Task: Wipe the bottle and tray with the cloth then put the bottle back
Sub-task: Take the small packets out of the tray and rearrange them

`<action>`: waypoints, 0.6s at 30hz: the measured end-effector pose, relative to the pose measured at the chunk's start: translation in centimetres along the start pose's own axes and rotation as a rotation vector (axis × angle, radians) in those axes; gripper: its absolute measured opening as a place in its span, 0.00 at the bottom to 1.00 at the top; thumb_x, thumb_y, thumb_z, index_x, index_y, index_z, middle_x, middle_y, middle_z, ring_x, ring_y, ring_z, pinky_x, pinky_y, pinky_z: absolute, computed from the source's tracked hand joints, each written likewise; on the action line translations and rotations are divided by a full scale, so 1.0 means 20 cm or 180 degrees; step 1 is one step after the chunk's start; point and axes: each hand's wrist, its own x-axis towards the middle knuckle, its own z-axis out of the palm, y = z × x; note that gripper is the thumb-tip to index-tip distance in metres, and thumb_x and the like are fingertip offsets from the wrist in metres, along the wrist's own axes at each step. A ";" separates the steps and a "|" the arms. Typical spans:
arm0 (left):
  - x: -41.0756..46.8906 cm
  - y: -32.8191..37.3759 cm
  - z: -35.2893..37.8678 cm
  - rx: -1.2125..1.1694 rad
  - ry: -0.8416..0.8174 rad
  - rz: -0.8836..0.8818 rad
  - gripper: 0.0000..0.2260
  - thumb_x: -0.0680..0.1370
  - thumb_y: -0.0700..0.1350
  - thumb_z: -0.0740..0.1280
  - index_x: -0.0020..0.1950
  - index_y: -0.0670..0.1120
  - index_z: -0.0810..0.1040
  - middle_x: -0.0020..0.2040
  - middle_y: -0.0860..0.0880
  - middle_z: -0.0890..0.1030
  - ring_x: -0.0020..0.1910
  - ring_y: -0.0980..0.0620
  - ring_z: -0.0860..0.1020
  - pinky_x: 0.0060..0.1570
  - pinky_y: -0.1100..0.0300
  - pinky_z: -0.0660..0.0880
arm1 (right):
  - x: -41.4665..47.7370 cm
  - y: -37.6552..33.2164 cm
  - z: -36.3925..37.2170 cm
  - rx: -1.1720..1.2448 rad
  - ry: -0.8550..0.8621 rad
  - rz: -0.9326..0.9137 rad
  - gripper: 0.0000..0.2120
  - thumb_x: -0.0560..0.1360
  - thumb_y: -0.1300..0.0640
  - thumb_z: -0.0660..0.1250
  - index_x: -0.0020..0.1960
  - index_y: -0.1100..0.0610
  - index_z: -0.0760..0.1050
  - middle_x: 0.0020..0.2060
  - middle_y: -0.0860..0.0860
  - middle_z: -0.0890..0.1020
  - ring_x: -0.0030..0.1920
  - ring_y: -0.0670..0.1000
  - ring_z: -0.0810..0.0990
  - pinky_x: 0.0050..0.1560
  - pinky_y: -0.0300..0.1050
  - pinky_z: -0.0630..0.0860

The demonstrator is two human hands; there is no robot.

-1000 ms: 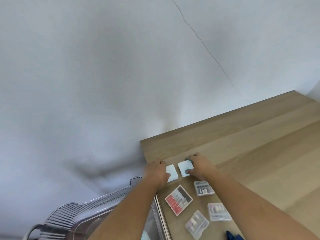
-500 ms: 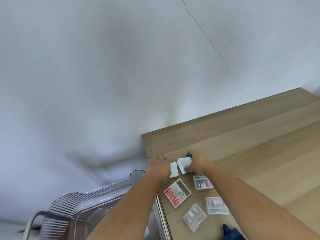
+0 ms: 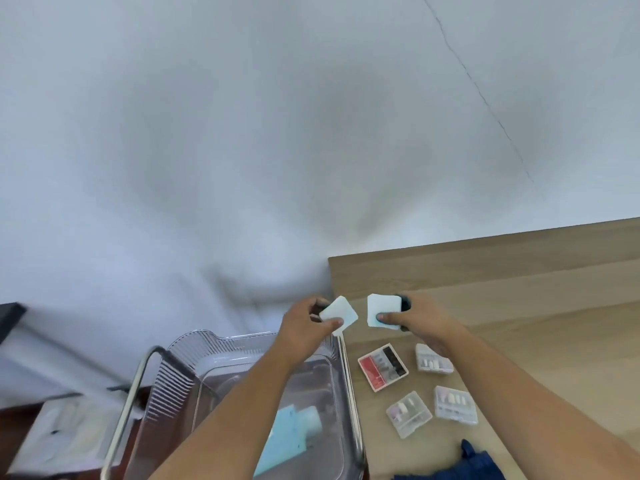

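Left hand point(image 3: 304, 328) is pinching a white square pad point(image 3: 340, 312) at frame centre — my right hand point(image 3: 419, 317) is pinching a second pad point(image 3: 382, 309) beside it. Lower centre, the clear tray point(image 3: 194, 342) is holding the blue cloth point(image 3: 288, 438).

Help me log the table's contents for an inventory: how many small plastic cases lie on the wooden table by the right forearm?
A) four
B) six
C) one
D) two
A: the wooden table holds one red-and-black case and three clear cases, the other two lying nearer the person, which makes four.
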 end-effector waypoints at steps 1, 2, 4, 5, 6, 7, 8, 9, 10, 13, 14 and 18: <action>-0.04 -0.02 -0.06 -0.0078 0.0046 -0.0051 0.08 0.71 0.38 0.73 0.47 0.46 0.79 0.45 0.47 0.82 0.39 0.52 0.76 0.40 0.64 0.72 | -0.02 -0.03 0.05 -0.0041 -0.0081 -0.0063 0.17 0.71 0.59 0.74 0.58 0.58 0.76 0.49 0.53 0.82 0.44 0.49 0.78 0.40 0.39 0.72; -0.08 -0.06 -0.12 -0.0132 0.0086 -0.0095 0.07 0.72 0.38 0.73 0.47 0.45 0.79 0.45 0.46 0.82 0.37 0.53 0.76 0.39 0.65 0.72 | -0.04 -0.06 0.10 -0.0087 -0.0161 -0.0124 0.16 0.71 0.60 0.74 0.58 0.57 0.76 0.49 0.54 0.83 0.43 0.48 0.78 0.40 0.38 0.72; -0.14 -0.13 -0.23 -0.0173 0.0133 -0.0170 0.06 0.73 0.37 0.72 0.45 0.46 0.78 0.41 0.48 0.81 0.35 0.55 0.75 0.36 0.68 0.72 | -0.08 -0.12 0.22 -0.0074 -0.0332 -0.0193 0.16 0.71 0.61 0.73 0.58 0.56 0.77 0.49 0.54 0.83 0.43 0.48 0.78 0.39 0.36 0.72; -0.17 -0.17 -0.29 -0.0154 0.0173 -0.0233 0.06 0.73 0.37 0.72 0.45 0.46 0.78 0.40 0.49 0.81 0.35 0.55 0.75 0.37 0.67 0.73 | -0.09 -0.14 0.29 -0.0058 -0.0386 -0.0226 0.16 0.71 0.62 0.73 0.57 0.56 0.77 0.50 0.55 0.83 0.43 0.48 0.79 0.38 0.36 0.72; -0.17 -0.19 -0.31 -0.0111 0.0198 -0.0281 0.06 0.73 0.38 0.71 0.46 0.46 0.78 0.40 0.49 0.80 0.36 0.54 0.76 0.40 0.63 0.74 | -0.11 -0.16 0.31 -0.0100 -0.0400 -0.0299 0.15 0.70 0.63 0.73 0.56 0.56 0.78 0.49 0.55 0.83 0.43 0.48 0.79 0.39 0.36 0.72; -0.19 -0.27 -0.40 -0.0105 0.0283 -0.0395 0.05 0.74 0.38 0.71 0.47 0.46 0.78 0.41 0.49 0.80 0.38 0.52 0.76 0.43 0.59 0.74 | -0.10 -0.18 0.42 -0.0191 -0.0498 -0.0367 0.14 0.70 0.63 0.74 0.54 0.56 0.78 0.47 0.54 0.83 0.42 0.48 0.79 0.39 0.37 0.73; -0.21 -0.34 -0.48 -0.0074 0.0343 -0.0510 0.06 0.74 0.38 0.71 0.48 0.45 0.78 0.42 0.48 0.80 0.39 0.51 0.76 0.45 0.57 0.74 | -0.09 -0.21 0.53 -0.0299 -0.0540 -0.0426 0.12 0.69 0.63 0.74 0.50 0.53 0.79 0.45 0.52 0.83 0.41 0.47 0.79 0.38 0.36 0.73; -0.22 -0.37 -0.50 -0.0073 0.0367 -0.0555 0.06 0.74 0.38 0.70 0.50 0.44 0.78 0.43 0.48 0.80 0.40 0.50 0.76 0.46 0.55 0.74 | -0.11 -0.22 0.56 -0.0423 -0.0457 -0.0507 0.11 0.68 0.62 0.75 0.46 0.50 0.78 0.41 0.49 0.82 0.38 0.46 0.78 0.35 0.34 0.73; -0.23 -0.41 -0.53 -0.0038 0.0439 -0.0628 0.07 0.74 0.38 0.70 0.51 0.43 0.78 0.45 0.46 0.80 0.41 0.49 0.76 0.48 0.52 0.75 | -0.11 -0.23 0.61 -0.0564 -0.0438 -0.0575 0.11 0.67 0.62 0.75 0.42 0.48 0.77 0.38 0.47 0.80 0.36 0.44 0.77 0.33 0.30 0.73; -0.23 -0.66 -0.64 0.0029 0.0691 -0.1034 0.08 0.74 0.38 0.70 0.52 0.41 0.78 0.48 0.42 0.81 0.45 0.45 0.77 0.52 0.48 0.75 | -0.02 -0.20 0.86 -0.0910 -0.0674 -0.0574 0.12 0.66 0.62 0.76 0.37 0.48 0.75 0.34 0.44 0.78 0.35 0.44 0.76 0.29 0.25 0.69; -0.22 -0.73 -0.66 0.0065 0.0737 -0.1137 0.09 0.74 0.38 0.70 0.53 0.41 0.78 0.49 0.43 0.81 0.46 0.46 0.77 0.52 0.49 0.75 | 0.02 -0.17 0.93 -0.0943 -0.0712 -0.0498 0.11 0.66 0.62 0.76 0.38 0.49 0.75 0.34 0.45 0.78 0.36 0.46 0.76 0.30 0.28 0.71; -0.12 -0.94 -0.65 0.0153 0.0715 -0.1356 0.09 0.74 0.39 0.71 0.54 0.44 0.77 0.50 0.47 0.79 0.47 0.49 0.76 0.47 0.60 0.71 | 0.20 -0.03 1.16 -0.1038 -0.0614 -0.0162 0.11 0.67 0.62 0.76 0.46 0.54 0.77 0.41 0.51 0.80 0.41 0.50 0.78 0.37 0.40 0.73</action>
